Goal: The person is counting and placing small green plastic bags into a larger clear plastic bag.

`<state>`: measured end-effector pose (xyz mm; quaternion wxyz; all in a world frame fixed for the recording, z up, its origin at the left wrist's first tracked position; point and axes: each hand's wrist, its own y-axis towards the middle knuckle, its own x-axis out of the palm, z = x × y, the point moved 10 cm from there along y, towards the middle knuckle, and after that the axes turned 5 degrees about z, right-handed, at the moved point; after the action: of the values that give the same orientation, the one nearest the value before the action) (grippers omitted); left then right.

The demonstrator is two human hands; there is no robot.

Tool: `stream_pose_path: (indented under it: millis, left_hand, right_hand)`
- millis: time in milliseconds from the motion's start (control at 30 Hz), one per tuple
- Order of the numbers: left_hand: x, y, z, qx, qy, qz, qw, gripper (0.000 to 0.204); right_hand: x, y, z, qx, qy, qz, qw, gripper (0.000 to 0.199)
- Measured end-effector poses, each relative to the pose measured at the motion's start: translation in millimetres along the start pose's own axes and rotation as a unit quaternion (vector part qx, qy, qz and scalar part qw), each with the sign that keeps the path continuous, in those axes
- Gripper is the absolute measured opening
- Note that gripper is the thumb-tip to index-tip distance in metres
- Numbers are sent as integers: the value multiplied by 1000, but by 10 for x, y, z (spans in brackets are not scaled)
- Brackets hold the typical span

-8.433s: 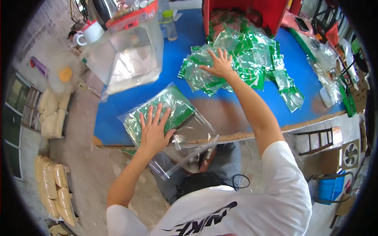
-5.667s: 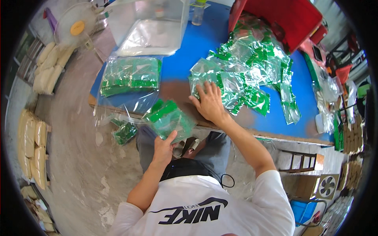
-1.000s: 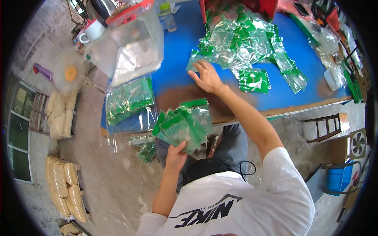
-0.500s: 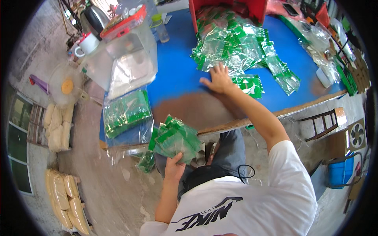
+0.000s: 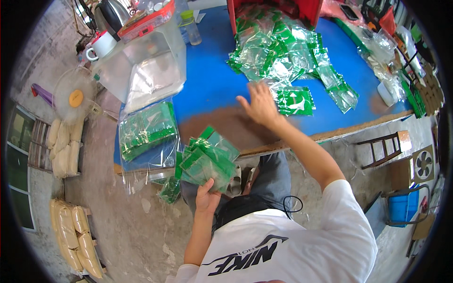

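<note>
My left hand [image 5: 206, 195] grips a fanned stack of green-and-clear plastic packets [image 5: 207, 158] near the table's front edge, thumb on top. My right hand [image 5: 262, 104] is open, fingers stretched forward and thumb apart, at the near edge of a loose pile of the same packets [image 5: 278, 49]. Whether its fingertips touch the pile is hard to tell. Just right of it lies a single green packet [image 5: 296, 101]. The pile spills from a red bin [image 5: 232, 16] at the back. On the left, a large clear bag [image 5: 148, 129] holds more green packets.
The blue table [image 5: 210, 78] has a worn brown front edge. A translucent plastic box [image 5: 113, 75], a white mug [image 5: 101, 45] and a capped bottle [image 5: 190, 29] stand at left. Plastic scraps and a white scoop-like piece [image 5: 387, 94] lie at right. Below are a stool [image 5: 384, 148] and sacks [image 5: 75, 236].
My right hand has drawn back slightly from the pile, to the left and nearer me. My left hand still holds its stack. The whole view has shifted a little.
</note>
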<state>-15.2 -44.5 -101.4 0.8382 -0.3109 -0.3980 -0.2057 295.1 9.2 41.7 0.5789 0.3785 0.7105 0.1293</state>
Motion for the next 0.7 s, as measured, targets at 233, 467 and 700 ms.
stream_pose_path:
  millis: [233, 467, 700]
  left_hand:
    - [-209, -50, 8, 20, 23, -9, 999, 57]
    - [-118, -10, 66, 37, 30, 21, 999, 56]
    - [-129, -10, -96, 9, 38, 12, 999, 58]
  right_hand:
    - [-15, -677, -625, -122, 120, -188, 967, 48]
    - [-544, -373, -315, 25, 116, -13, 993, 35]
    - [-206, -898, 153, 52, -124, -163, 977, 90]
